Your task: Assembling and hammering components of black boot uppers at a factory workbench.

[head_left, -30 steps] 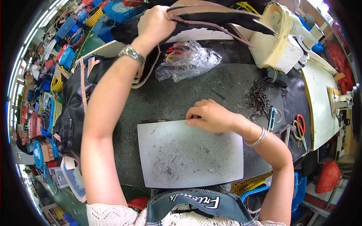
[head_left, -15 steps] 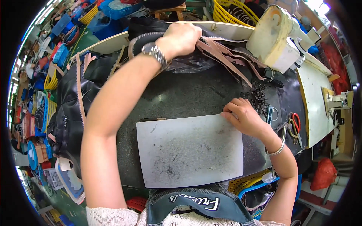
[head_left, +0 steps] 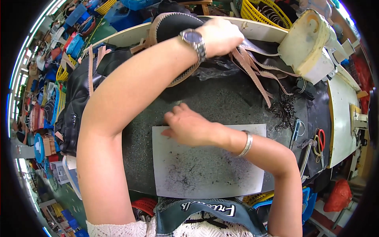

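My left hand (head_left: 224, 37) is closed at the far edge of the table, on a black leather piece (head_left: 169, 29) bordered by a zigzag-edged tan strip. Several pinkish-tan zigzag-edged strips (head_left: 252, 77) trail out to the right of that hand. Over the far left corner of the white board (head_left: 213, 170) hovers my right hand (head_left: 185, 124), its fingers curled. What those fingers hold, if anything, is hidden. Dark specks and smudges cover the board.
Black leather items (head_left: 73, 106) are heaped at the left. On the right lie small dark metal pieces (head_left: 284, 112), blue-handled snips (head_left: 295, 130) and red-handled scissors (head_left: 319, 142). A cream-coloured machine (head_left: 306, 43) stands at the far right.
My right hand has crossed left, from the board's far right corner to its far left. My left hand has shifted right, and the black piece's curved edge stands higher.
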Demonstrator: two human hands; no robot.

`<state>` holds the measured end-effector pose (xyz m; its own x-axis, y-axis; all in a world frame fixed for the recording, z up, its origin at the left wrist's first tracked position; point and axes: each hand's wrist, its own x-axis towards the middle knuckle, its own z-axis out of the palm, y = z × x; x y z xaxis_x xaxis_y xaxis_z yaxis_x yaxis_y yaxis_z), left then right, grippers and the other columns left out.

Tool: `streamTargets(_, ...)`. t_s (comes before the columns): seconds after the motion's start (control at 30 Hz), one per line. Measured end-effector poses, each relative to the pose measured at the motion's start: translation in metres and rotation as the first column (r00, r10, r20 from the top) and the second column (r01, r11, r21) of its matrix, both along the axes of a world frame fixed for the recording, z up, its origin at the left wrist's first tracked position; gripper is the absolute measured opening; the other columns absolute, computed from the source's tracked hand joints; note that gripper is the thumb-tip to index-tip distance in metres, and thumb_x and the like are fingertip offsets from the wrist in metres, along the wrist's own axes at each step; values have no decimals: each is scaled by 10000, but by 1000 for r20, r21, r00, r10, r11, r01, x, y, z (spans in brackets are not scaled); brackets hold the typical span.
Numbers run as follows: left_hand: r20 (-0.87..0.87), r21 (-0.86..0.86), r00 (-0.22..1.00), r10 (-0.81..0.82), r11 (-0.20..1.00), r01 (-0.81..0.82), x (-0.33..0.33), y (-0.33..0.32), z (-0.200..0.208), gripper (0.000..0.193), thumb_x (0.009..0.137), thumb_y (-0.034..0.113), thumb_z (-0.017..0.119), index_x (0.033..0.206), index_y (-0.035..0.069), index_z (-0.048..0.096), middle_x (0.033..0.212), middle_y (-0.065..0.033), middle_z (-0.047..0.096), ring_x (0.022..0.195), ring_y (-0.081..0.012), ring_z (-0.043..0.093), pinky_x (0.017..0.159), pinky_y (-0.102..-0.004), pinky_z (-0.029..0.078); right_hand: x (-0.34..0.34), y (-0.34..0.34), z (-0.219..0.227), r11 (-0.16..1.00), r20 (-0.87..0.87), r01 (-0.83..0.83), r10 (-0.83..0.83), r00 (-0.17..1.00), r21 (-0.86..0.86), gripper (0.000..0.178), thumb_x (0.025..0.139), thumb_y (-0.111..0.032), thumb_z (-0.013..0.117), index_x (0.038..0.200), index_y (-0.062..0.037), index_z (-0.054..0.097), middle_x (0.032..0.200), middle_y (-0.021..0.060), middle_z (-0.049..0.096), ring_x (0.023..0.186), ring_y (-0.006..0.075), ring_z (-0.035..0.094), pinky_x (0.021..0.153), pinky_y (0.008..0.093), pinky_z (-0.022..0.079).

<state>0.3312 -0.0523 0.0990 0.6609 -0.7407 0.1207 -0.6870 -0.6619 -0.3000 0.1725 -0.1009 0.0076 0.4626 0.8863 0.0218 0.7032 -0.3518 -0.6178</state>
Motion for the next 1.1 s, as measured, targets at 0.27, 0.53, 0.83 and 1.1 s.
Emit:
streamTargets(0.27,103,-196,973,208,963,-186,-96,-12,-84,586,778,286,695,1205,-90,554,1209,-286,595,912,-389,686,757,-373,570,-18,-74,41,973,217,65,-114,969,219,101,799,-14,657,887,-6,609,871,152,597,737,311,596,661,400,488)
streamTargets(0.53,-408,-807,740,-535,590,-19,-187,19,0,837,757,138,759,1442,-55,319,1370,-260,482,1226,-397,504,1045,-464,388,-51,-136,74,430,-648,734,-357,672,525,139,899,112,554,1011,33,529,939,70,603,901,140,651,760,266,566)
streamTargets(0.83,-569,-736,720,-396,637,-231,-212,-12,-10,357,808,-35,533,1153,-123,502,1007,-266,603,898,-389,611,802,-444,502,-69,-160,68,503,-757,770,-298,581,393,181,867,35,664,1037,26,604,1013,75,664,879,123,656,759,255,553)
streamTargets(1.1,-399,-324,879,261,857,-402,-108,156,-13,687,678,37,671,1339,18,486,1270,-213,557,1138,-341,570,1000,-379,436,-115,-337,45,172,28,954,-985,170,244,333,856,-56,681,1174,-14,591,1055,106,656,910,171,619,796,282,500)
